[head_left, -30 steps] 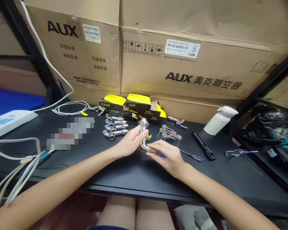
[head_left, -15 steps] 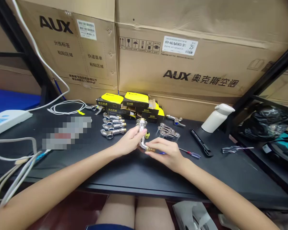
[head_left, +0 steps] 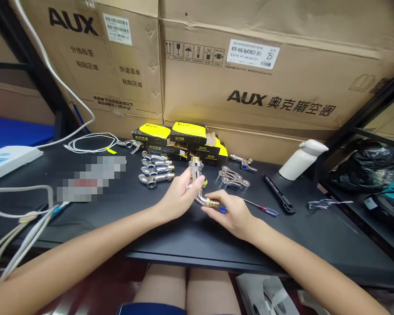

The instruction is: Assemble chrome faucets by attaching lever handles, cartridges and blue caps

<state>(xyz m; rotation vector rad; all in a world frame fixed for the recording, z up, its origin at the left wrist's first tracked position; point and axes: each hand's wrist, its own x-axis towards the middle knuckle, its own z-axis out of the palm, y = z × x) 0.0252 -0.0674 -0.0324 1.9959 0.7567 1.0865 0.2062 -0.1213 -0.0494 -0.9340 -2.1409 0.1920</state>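
A shiny chrome faucet body with brass threaded ends (head_left: 196, 169) is held above the black table, its bent spout end pointing right. My left hand (head_left: 179, 194) is wrapped round its upright part, thumb across the front. The fingers of my right hand (head_left: 231, 212) are around the brass tip at the bent end, thumb and forefinger on either side of it. Behind the faucet body, a small yellow-green piece (head_left: 204, 182) shows in part. To the left lie several chrome fittings (head_left: 156, 178); to the right are chrome handles (head_left: 233, 177).
Yellow and black boxes (head_left: 188, 133) are stacked at the back. A chrome valve (head_left: 244, 162), a screwdriver (head_left: 265, 210), a black knife (head_left: 279, 194) and a white bottle (head_left: 300, 161) lie or stand to the right. White cables (head_left: 92, 142) and a power strip (head_left: 11, 162) occupy the left.
The view has shifted slightly. The fingers of my right hand have moved apart a little at the brass tip, showing more of it. My left hand still holds the faucet body.
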